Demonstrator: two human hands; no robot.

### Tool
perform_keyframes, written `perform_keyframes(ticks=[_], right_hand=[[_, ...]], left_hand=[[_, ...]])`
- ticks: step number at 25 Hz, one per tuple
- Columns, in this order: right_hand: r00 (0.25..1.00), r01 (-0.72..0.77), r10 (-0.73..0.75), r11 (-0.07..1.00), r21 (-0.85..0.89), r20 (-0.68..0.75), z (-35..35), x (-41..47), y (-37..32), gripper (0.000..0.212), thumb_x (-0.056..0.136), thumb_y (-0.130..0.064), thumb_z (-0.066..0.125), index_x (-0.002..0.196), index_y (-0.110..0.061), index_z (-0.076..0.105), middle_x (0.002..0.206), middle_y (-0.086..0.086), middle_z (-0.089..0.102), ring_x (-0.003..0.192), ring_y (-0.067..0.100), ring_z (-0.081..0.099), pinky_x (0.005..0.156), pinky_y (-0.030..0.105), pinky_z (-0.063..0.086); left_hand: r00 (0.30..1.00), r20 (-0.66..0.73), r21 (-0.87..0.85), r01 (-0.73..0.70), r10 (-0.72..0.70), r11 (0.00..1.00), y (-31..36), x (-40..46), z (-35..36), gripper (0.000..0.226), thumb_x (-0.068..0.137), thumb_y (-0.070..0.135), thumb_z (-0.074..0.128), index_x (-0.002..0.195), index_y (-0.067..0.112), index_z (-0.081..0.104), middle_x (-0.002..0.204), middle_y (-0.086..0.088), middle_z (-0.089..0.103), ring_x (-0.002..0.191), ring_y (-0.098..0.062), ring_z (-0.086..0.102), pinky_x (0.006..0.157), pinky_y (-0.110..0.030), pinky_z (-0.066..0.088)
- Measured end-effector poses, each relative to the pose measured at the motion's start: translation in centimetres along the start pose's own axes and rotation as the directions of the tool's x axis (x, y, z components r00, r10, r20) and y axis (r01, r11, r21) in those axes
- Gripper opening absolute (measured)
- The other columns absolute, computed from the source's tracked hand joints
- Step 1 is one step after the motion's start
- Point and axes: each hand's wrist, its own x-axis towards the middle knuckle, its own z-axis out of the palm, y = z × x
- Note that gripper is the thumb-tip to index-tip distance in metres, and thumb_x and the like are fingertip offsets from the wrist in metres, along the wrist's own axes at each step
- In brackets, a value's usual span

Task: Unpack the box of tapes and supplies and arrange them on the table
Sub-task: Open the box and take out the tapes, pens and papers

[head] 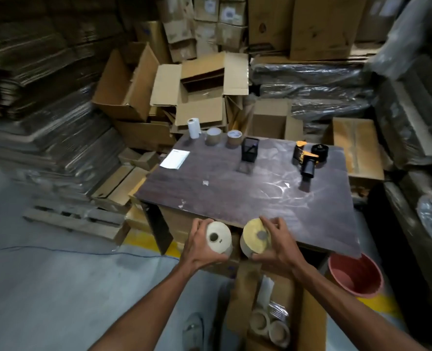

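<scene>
Head view, person standing at the near edge of a dark wood table [248, 193]. Left hand [199, 245] is wrapped around a white roll [218, 238], fingers curled over its side, core hole facing the camera. Right hand [277, 245] grips a yellowish roll [256, 238], fingers curled over the top and far side. Both rolls are held in the air just at the table's near edge, side by side, close but apart.

Below the hands an open cardboard box [311, 315] sits on the floor, with two tape rolls [269, 328] and some plastic-wrapped stuff still inside.

On the table, far edge: a small white roll [193, 127] upright, then two brown tape rolls [223, 137] beside each other, then a black mesh holder [250, 149]. A white sheet [175, 159] lies at the far left corner. Far right: a black and orange tape dispenser [306, 160] just beside a black roll [320, 152].

A red bucket [356, 274] stands on the floor to the right of the table. Cardboard boxes [199, 82] and flat stacks are piled all around; left side is motion-blurred.
</scene>
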Motion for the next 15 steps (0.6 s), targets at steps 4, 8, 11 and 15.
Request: perform_keyframes(ticks=[4,8,11,15], right_hand=[[0.999,-0.041,0.041,0.999,0.006,-0.013,3.2,6.8,-2.9,0.123,0.051,-0.056,0.087,0.155,-0.026,0.030,0.131,-0.004,0.031,0.117,0.019,0.046,0.098,0.030,0.048],[0.997,-0.077,0.078,0.997,0.027,-0.014,6.8,13.2,-5.9,0.123,0.049,-0.060,0.083,0.155,-0.027,0.029,0.131,-0.005,0.030,0.118,0.019,0.045,0.101,0.033,0.049],[0.994,-0.106,0.106,0.994,0.019,-0.017,9.5,17.9,-7.8,0.123,0.050,-0.062,0.081,0.155,-0.026,0.029,0.131,-0.002,0.033,0.118,0.020,0.045,0.100,0.035,0.050],[0.987,-0.159,0.159,0.987,0.014,-0.023,12.1,23.3,-9.9,0.125,0.044,-0.066,0.076,0.154,-0.025,0.032,0.129,0.001,0.035,0.115,0.023,0.048,0.097,0.039,0.051]], left_hand=[[1.000,-0.004,0.001,0.007,-0.007,1.000,-5.5,5.3,-3.8,0.097,0.038,0.055,0.085,0.125,0.032,0.047,0.117,0.009,0.038,0.101,-0.015,0.053,0.075,-0.025,0.048],[1.000,-0.013,-0.005,0.028,-0.028,1.000,-10.9,11.3,-6.9,0.099,0.037,0.054,0.085,0.126,0.029,0.049,0.116,0.007,0.040,0.100,-0.017,0.053,0.075,-0.028,0.049],[0.999,0.012,-0.006,0.031,-0.031,1.000,-14.3,15.5,-8.7,0.101,0.037,0.054,0.085,0.127,0.027,0.048,0.117,0.006,0.041,0.102,-0.017,0.051,0.077,-0.028,0.049],[0.997,0.079,0.013,0.012,-0.013,1.000,-17.8,20.8,-9.6,0.101,0.038,0.056,0.083,0.127,0.027,0.046,0.117,0.004,0.040,0.105,-0.019,0.051,0.080,-0.030,0.052]])
